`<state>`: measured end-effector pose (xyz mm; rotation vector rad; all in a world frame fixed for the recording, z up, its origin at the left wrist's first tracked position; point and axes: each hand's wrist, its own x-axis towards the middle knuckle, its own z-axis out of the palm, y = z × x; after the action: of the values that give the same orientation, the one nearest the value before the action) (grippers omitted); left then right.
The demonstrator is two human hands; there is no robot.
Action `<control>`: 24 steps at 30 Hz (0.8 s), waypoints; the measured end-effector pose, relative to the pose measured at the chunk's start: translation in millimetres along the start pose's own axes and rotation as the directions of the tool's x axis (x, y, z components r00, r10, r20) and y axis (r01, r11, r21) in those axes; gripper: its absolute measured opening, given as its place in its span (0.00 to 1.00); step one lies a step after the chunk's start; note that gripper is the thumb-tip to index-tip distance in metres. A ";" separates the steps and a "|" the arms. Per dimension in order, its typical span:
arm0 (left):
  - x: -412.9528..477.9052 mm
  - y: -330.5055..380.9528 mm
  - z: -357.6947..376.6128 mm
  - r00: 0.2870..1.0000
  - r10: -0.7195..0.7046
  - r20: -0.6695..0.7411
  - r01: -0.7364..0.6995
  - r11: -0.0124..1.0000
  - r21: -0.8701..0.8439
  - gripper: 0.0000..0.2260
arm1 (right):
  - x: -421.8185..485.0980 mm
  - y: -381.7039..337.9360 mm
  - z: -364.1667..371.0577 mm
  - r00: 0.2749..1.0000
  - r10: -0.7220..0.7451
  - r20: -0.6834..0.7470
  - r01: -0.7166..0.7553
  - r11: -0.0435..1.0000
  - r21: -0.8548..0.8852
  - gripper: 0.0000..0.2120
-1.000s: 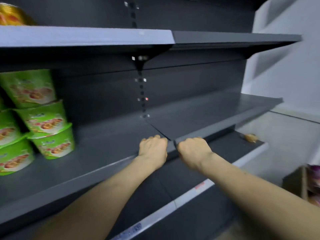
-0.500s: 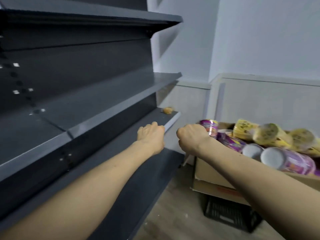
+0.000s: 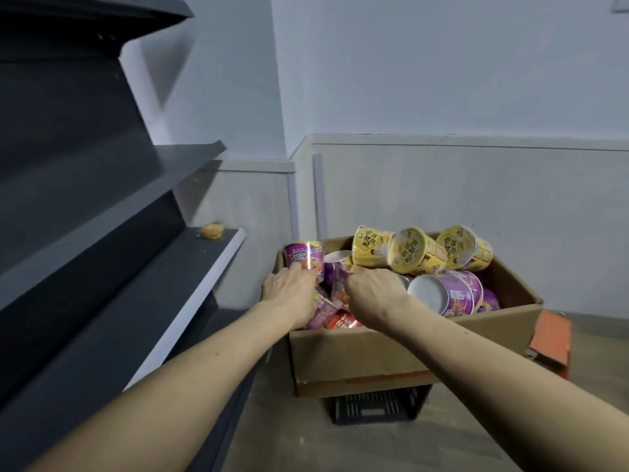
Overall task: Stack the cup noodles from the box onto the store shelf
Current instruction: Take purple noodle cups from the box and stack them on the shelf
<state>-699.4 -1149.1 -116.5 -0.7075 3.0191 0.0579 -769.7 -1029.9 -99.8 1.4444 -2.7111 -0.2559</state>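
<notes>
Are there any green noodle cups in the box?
No, the cardboard box shows only purple cups, yellow cups and a red packet.

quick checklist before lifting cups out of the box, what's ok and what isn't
1. Left hand at the upright purple cup: ok.
2. Left hand's grip closed on it: cannot tell, fingers hidden.
3. Right hand over the purple cups in the cardboard box: ok; grip cannot tell.
4. Yellow cups piled loose on their sides behind: not ok, they may roll.
5. Shelf space free: ok, only a small orange scrap at the far end.
</notes>
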 end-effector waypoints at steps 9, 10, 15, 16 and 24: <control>96.6 -2.7 27.9 0.991 0.100 0.084 -0.100 0.995 -0.008 0.20 | 63.8 52.1 41.1 0.979 0.185 0.090 -0.191 0.980 0.062 0.07; 105.0 -3.6 32.5 0.990 0.098 0.099 -0.098 0.995 -0.011 0.20 | 68.3 57.8 47.5 0.976 0.194 0.098 -0.201 0.977 0.068 0.08; 142.9 -7.3 58.5 0.978 0.056 0.202 -0.040 0.995 -0.086 0.20 | 90.7 79.3 80.9 0.963 0.218 0.156 -0.236 0.966 0.109 0.08; 149.7 -7.2 63.5 0.975 0.041 0.218 -0.016 0.993 -0.115 0.20 | 96.1 82.7 87.6 0.962 0.219 0.164 -0.240 0.963 0.125 0.08; 197.2 10.5 106.3 0.918 -0.123 0.376 0.251 0.916 -0.313 0.21 | 136.5 104.4 134.2 0.958 0.137 0.251 -0.190 0.961 0.200 0.16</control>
<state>-877.4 -1222.3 -231.7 -0.9023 2.6044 0.6662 -949.0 -1069.9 -217.4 1.2982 -3.1218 -0.1233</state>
